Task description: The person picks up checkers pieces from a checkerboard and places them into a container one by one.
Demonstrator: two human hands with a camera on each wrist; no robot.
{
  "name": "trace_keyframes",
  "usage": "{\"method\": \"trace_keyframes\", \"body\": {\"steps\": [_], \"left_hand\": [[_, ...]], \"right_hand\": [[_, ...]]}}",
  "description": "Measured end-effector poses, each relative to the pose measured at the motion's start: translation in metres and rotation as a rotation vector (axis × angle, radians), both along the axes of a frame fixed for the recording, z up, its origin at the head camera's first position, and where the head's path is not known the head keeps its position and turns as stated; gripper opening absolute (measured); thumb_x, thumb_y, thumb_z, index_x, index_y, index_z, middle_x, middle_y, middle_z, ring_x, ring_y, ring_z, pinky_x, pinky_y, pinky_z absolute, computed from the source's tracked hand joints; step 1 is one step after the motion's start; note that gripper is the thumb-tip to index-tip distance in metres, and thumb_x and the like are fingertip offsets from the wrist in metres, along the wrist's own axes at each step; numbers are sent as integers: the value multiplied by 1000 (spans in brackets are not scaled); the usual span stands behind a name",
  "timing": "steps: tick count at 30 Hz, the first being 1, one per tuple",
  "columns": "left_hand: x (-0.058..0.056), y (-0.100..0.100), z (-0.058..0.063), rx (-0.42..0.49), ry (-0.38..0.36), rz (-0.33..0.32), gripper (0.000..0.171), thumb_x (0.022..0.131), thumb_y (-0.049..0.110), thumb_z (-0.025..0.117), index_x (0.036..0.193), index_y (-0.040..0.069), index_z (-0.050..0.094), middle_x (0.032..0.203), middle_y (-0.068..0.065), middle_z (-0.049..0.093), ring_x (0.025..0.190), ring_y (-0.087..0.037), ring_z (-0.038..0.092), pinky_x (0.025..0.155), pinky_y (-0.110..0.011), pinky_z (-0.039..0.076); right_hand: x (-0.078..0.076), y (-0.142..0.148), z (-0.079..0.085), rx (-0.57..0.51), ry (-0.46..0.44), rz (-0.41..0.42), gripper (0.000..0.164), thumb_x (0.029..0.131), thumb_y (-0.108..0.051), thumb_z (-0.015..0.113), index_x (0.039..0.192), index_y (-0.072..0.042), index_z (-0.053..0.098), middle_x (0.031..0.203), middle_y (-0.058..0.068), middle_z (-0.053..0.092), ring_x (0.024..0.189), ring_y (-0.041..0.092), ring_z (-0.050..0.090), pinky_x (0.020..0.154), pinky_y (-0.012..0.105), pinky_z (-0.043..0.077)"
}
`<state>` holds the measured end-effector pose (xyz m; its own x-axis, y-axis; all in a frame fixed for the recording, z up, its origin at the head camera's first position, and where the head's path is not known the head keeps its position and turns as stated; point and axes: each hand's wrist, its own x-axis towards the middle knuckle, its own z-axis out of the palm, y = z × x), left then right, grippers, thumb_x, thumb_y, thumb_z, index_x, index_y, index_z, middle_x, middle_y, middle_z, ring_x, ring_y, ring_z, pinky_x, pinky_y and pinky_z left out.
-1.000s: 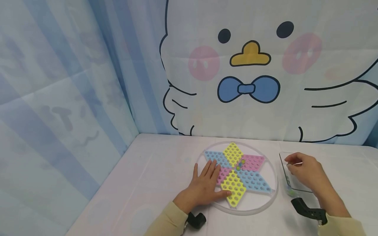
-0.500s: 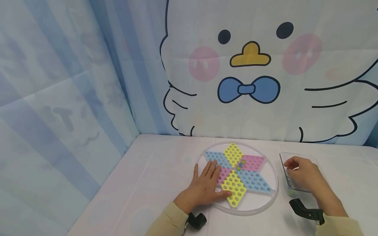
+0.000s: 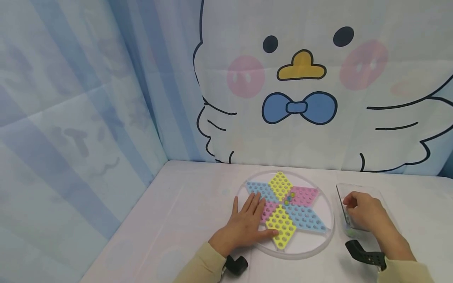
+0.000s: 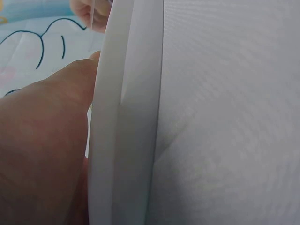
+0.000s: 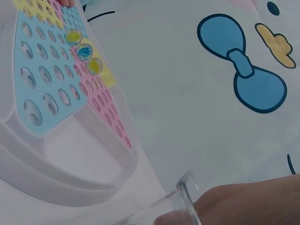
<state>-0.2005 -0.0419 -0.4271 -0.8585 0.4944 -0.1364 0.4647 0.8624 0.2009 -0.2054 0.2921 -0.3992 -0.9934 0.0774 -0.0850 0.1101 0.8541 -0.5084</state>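
Note:
My left hand (image 3: 244,228) lies with fingers spread on the left of a round white Chinese checkers board (image 3: 309,243), whose holed star is yellow, blue and pink. In the left wrist view, part of that hand (image 4: 42,136) shows beside the board's pale rim (image 4: 105,140). Three glass marbles sit in a row near the star's middle, a blue one (image 5: 85,52) between two yellowish ones. My right hand (image 3: 368,214) reaches down into a clear plastic box (image 3: 338,196), fingers bent. Its fingertips are hidden, so whether they pinch anything does not show.
Something greenish (image 3: 350,232) shows at the box's near left corner. Both wrists carry black camera mounts (image 3: 364,253). Pale cloth covers the table (image 3: 184,212), and a curtain with a cartoon face (image 3: 301,137) hangs behind it.
My right hand has lowered into the clear box and shifted slightly towards me, its fingers drawing in. The left hand and the marbles on the board stay as they were.

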Motion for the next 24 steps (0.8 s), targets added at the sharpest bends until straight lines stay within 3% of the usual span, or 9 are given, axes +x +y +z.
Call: {"method": "trace_keyframes", "body": {"steps": [6,11,17,24], "left_hand": [[-1,0,0,-11,3,3,100,88,81,37,161,18,10,169,-2,0,157,-20,-2,121,-62,-1],[0,0,-1,-16,6,3,100,88,81,36,161,18,10,169,-3,0,157,-20,-2,121,-62,-1],[-1,1,-2,-21,8,6,100,88,81,36,161,19,9,169,-2,0,157,-20,-3,121,-62,-1],[0,0,-3,-21,6,1,100,88,81,36,161,18,9,169,-2,0,157,-20,-3,121,-63,-1]], "right_hand": [[1,-2,0,28,-3,-4,19,86,4,57,104,9,60,96,27,61,85,34,56,74,47,52],[5,0,4,34,50,5,22,85,2,58,106,9,60,100,29,61,87,39,57,75,53,50],[11,-6,10,10,182,-45,23,88,2,56,110,9,59,106,32,61,91,43,57,79,59,51],[16,-20,17,-41,410,-54,20,91,0,55,109,5,62,104,28,64,88,37,59,68,45,55]]}}
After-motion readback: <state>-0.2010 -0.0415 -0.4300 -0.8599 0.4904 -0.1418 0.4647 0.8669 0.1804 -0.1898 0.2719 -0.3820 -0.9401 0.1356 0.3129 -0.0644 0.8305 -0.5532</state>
